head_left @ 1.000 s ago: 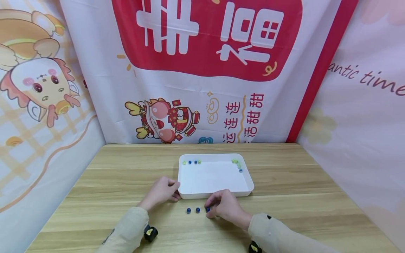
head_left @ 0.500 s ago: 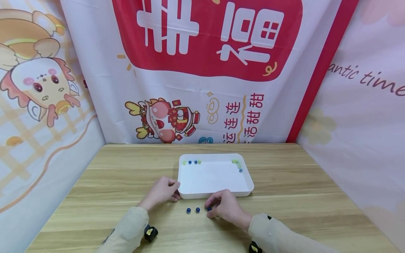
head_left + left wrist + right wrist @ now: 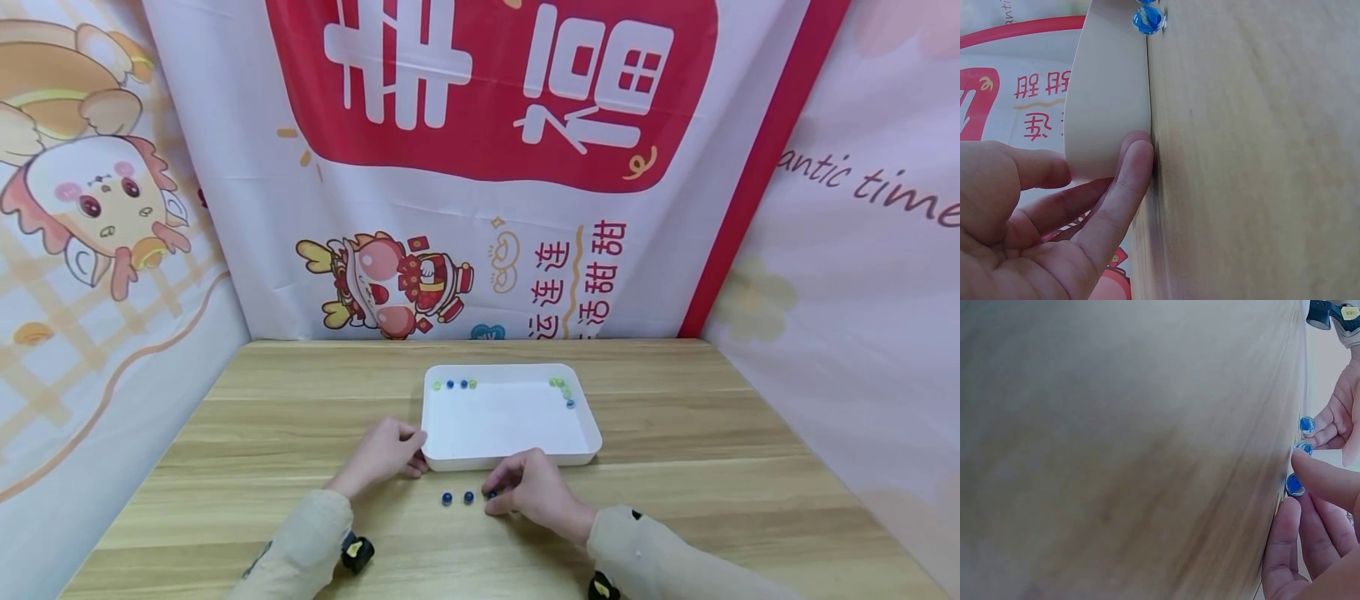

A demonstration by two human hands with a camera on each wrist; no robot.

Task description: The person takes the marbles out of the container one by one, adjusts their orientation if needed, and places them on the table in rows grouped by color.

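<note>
In the head view my left hand (image 3: 384, 452) grips the near-left corner of a white plastic tray (image 3: 495, 463). In the left wrist view, the thumb is at the rim and fingers lie along the wall near the table. My right hand (image 3: 538, 492) is in front of the tray, thumb and fingertips pinching a blue glass marble (image 3: 1295, 485) at the tabletop. To its left, a second blue marble (image 3: 468, 497) and a third blue marble (image 3: 447, 499) lie in a row with it on the wood.
Inside the tray, yellow-green and blue marbles (image 3: 464, 384) line the far-left wall, and several more marbles (image 3: 566, 393) sit at the far-right corner. The wooden table (image 3: 675, 433) is bordered by a printed cloth (image 3: 480, 250) behind and on both sides.
My right hand's fingertips have shifted slightly left, the pinched marble moving a little with them. The left hand and the tray stay in place.
</note>
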